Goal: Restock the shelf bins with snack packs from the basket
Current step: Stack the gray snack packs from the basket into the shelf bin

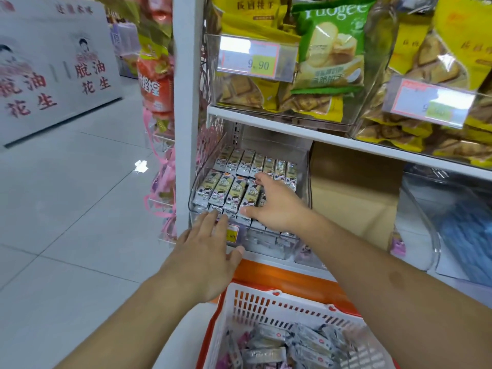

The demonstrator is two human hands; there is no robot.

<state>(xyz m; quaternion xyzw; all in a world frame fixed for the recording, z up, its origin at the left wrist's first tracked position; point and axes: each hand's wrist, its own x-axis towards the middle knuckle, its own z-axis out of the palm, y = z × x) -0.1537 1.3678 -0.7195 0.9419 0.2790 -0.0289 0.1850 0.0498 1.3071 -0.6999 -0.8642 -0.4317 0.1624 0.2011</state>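
Both hands at the clear shelf bin, neither grip closed on a pack.

The right hand point(277, 206) lies flat, fingers straight, on the front row of snack packs point(226, 190) in the bin point(300, 182); the left hand point(210, 251) touches the bin's front, fingers spread. Below, the white basket point(279, 307) with orange rim holds more loose packs point(282, 344).

bright even light, glare spot on floor point(141, 166), blurred, bowed edges
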